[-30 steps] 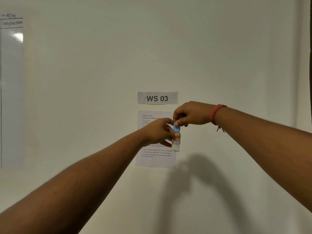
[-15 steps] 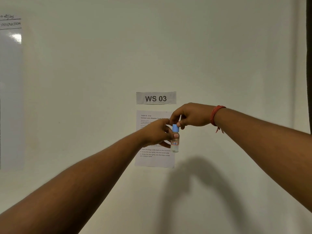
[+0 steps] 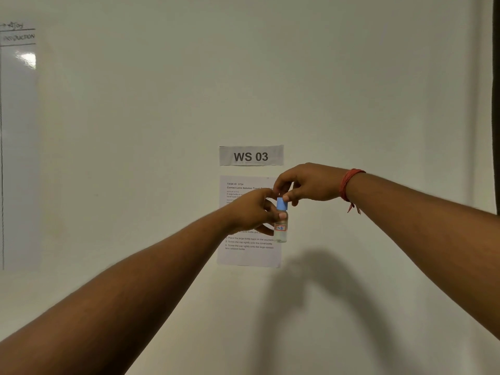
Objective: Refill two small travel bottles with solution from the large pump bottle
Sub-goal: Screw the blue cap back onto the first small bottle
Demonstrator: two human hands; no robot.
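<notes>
A small clear travel bottle (image 3: 281, 228) with a red-framed label reading 17B is held upright in front of the wall. My left hand (image 3: 251, 209) grips its body from the left. Its blue cap (image 3: 281, 204) sits on top, pinched between the thumb and fingers of my right hand (image 3: 305, 185), which comes in from above and the right. A red thread band (image 3: 349, 185) circles my right wrist. The large pump bottle and the second travel bottle are out of sight.
A white wall fills the view. On it hang a "WS 03" sign (image 3: 251, 156) and a printed task sheet (image 3: 247, 253) behind my hands. A whiteboard (image 3: 17, 131) lies at the left edge, a dark strip (image 3: 496, 104) at the right edge.
My right fingers have shifted their pinch around the blue cap, thumb now on its right side. The bottle and my left hand stay almost where they were.
</notes>
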